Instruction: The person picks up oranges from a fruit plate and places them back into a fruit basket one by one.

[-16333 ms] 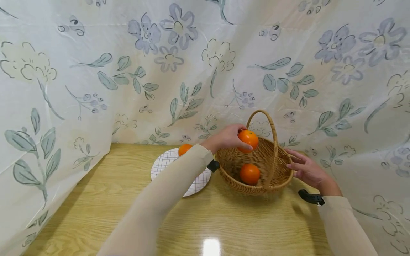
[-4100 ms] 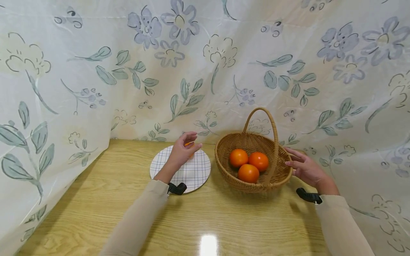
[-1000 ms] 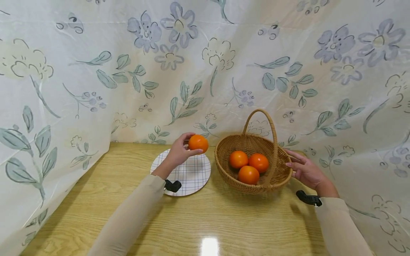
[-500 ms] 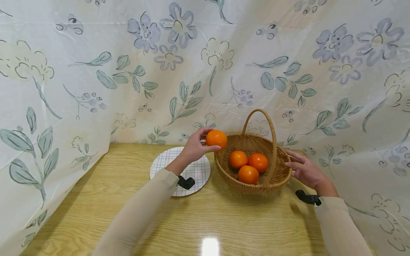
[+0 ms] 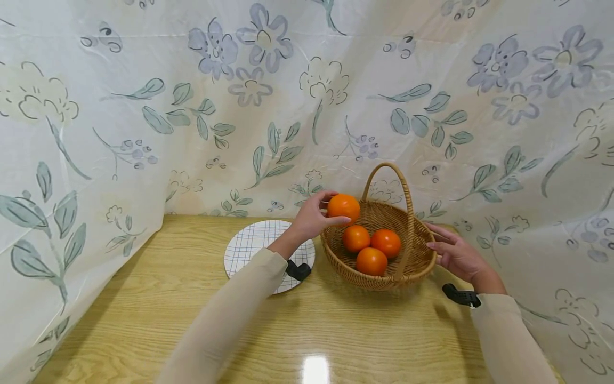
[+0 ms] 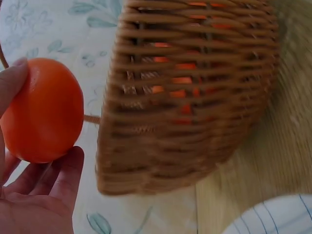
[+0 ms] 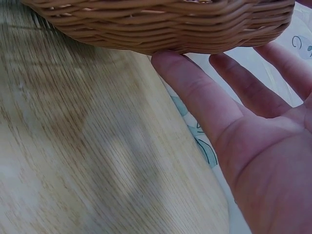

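A smooth, glossy orange (image 5: 344, 208) is gripped between the thumb and fingers of my left hand (image 5: 309, 217). It hangs above the left rear rim of a wicker basket (image 5: 357, 278) with a tall handle. Inside the basket sit three oranges (image 5: 372, 262), touching or nearly so. The left wrist view shows the held orange (image 6: 46, 112) beside the basket's woven wall (image 6: 190, 112). At the basket's right side, my right hand (image 5: 460, 256) touches the outside with fairly straight fingers. In the right wrist view its thumb (image 7: 195, 87) meets the wicker from below.
A round white plate with a grid pattern (image 5: 249, 242) lies left of the basket, partly under my left forearm. The wooden table (image 5: 288, 330) reaches back to a hanging floral cloth (image 5: 268, 133), which also borders both sides.
Since the oldest frame, two more oranges have come to lie in the basket. My left hand took another from the plate and carried it right to the basket. The right hand stays put.
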`<state>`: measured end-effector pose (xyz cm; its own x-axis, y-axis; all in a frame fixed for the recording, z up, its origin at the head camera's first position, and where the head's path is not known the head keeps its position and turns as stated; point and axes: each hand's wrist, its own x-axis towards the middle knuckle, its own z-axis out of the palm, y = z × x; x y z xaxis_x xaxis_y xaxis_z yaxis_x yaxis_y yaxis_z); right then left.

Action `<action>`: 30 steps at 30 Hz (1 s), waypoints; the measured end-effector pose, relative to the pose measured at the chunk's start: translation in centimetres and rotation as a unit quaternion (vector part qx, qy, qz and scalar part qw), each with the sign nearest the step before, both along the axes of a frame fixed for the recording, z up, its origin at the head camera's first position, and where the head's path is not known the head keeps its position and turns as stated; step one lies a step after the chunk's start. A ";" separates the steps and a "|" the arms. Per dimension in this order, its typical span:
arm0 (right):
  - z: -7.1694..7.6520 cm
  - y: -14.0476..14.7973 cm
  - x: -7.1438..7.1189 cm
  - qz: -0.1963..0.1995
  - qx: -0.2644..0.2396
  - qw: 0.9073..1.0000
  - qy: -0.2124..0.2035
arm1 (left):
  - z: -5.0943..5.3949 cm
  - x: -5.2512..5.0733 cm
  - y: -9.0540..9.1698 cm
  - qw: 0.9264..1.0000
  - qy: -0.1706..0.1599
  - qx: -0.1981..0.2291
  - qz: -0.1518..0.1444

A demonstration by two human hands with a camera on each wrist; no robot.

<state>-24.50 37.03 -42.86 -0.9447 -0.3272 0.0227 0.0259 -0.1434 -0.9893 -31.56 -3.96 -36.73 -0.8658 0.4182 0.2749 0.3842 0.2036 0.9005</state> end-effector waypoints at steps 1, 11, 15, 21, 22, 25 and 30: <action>0.0 0.0 0.0 -0.001 0.001 1.000 0.000 | 0.0 0.0 0.3 1.000 0.000 -0.003 0.002; 0.0 0.0 -0.2 -0.007 0.001 1.000 -0.008 | 1.0 -0.2 3.6 0.999 -0.022 -0.022 0.017; 0.1 0.0 -0.2 -0.008 0.003 1.000 -0.011 | 1.3 -0.4 4.5 0.998 -0.050 -0.016 0.024; 0.3 -0.1 -0.3 -0.006 0.006 1.000 -0.012 | 1.5 -0.8 5.7 0.996 -0.082 0.002 0.033; 0.3 -0.1 -0.2 -0.006 0.005 1.000 -0.011 | 1.5 -0.9 5.9 0.996 -0.083 0.004 0.035; 0.3 -0.1 -0.2 -0.004 0.003 1.000 -0.010 | 1.3 -1.2 6.5 0.995 -0.091 0.007 0.042; 0.2 -0.1 -0.4 -0.008 0.006 1.000 -0.011 | 0.9 -1.7 7.3 0.989 -0.133 0.042 0.039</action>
